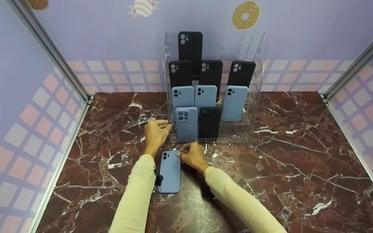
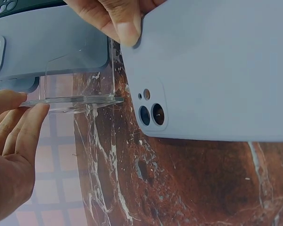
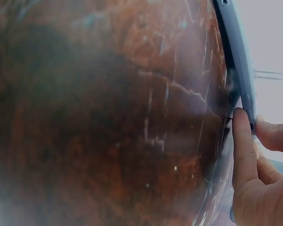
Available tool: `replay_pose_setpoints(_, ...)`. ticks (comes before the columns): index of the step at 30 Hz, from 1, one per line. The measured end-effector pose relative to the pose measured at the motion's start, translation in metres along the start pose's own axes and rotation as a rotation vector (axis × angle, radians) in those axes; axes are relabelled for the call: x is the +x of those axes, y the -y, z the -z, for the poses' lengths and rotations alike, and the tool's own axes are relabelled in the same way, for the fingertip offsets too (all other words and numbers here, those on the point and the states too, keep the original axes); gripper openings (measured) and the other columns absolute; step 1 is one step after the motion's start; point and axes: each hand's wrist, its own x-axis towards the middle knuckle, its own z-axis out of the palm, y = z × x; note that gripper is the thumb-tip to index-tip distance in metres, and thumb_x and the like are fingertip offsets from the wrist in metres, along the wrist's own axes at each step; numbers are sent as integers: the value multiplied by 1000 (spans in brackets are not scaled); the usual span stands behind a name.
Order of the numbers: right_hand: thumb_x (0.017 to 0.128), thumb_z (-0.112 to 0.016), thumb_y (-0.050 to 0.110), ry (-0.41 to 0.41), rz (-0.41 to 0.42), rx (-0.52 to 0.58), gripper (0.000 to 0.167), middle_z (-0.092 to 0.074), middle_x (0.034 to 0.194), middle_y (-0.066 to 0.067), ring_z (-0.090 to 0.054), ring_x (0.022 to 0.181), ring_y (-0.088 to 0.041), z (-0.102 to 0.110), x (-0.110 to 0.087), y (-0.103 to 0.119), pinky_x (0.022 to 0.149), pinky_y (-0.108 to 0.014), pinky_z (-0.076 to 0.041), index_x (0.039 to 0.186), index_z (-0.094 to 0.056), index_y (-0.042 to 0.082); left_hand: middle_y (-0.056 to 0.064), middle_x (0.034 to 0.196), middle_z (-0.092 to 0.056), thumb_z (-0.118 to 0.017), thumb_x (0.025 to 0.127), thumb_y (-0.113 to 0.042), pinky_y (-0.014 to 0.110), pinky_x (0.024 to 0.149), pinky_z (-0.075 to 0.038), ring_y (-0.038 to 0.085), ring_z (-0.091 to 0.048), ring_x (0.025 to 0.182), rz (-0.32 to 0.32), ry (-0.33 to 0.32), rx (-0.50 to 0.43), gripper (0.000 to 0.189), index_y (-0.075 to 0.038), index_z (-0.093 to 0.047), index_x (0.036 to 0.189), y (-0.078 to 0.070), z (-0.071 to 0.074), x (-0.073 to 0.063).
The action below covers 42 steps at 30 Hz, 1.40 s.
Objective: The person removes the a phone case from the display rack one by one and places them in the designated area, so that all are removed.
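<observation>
My right hand [image 1: 193, 156] pinches a light blue phone case [image 1: 169, 173] near its top right corner, thumb on the back face in the left wrist view. The case [image 2: 207, 84] has a camera cutout at one corner. Seen from the right wrist, the case [image 3: 243, 61] is edge-on between thumb and finger. My left hand [image 1: 156, 132] grips the lower left side edge of a clear acrylic stand [image 1: 233, 131], fingers and thumb on the edge [image 2: 70, 100]. A blue case with a larger camera frame [image 1: 186, 129] stands in the front tier, right by both hands.
Beside it in the front tier is a black case [image 1: 209, 124]. Behind rise several blue cases [image 1: 235, 105] and several black cases [image 1: 190, 48] on higher tiers. The stand sits on a dark red marbled table [image 1: 296, 161], with patterned panels [image 1: 37, 106] at the back and sides.
</observation>
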Motion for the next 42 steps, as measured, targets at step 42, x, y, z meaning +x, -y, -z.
replay_pose_setpoints(42,80,-85,3,-115,245,-110,12,-75,81,-6,-70,67,-20,87,-13,26,65,-32,-60,87,-76,3,16,99,-76,-80,84,-6,34,78,-62,25,-76,91,20,1,-1,20,0,-79,104,-1,0,-1)
